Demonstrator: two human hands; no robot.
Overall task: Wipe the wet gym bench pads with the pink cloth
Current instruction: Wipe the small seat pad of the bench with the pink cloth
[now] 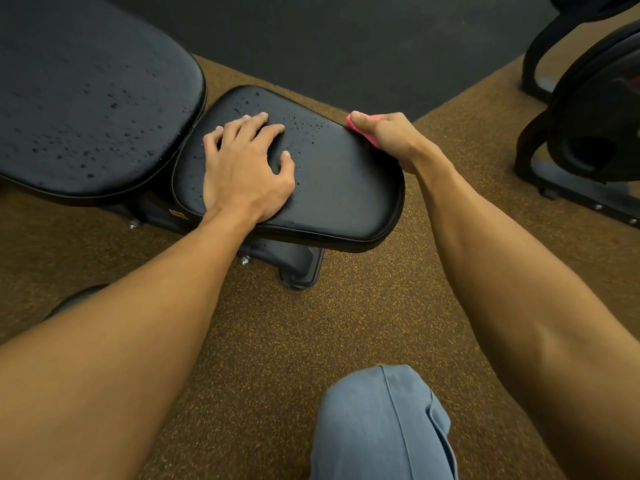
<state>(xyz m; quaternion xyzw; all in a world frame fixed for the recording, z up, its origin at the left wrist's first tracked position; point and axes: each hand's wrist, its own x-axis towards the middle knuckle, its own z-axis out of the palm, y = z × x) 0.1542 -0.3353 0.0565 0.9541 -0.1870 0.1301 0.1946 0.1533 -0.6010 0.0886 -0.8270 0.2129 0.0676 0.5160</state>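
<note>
Two wet pads, the back pad (86, 98) and seat pad (339, 188), are beaded with drops. The right hand (384, 133) clenches the cloth (362, 133) at the seat pad's far edge. The left hand (242, 168) rests loose-fingered on it. The cloth looks soft and light, best bunched in the palm; wet vinyl is likely slick.

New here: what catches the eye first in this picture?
Two bare hands at the black seat pad in the middle: the left hand rests on it, the right hand grips a pink cloth at its far edge. Water droplets dot it and the bigger pad at left.
</note>
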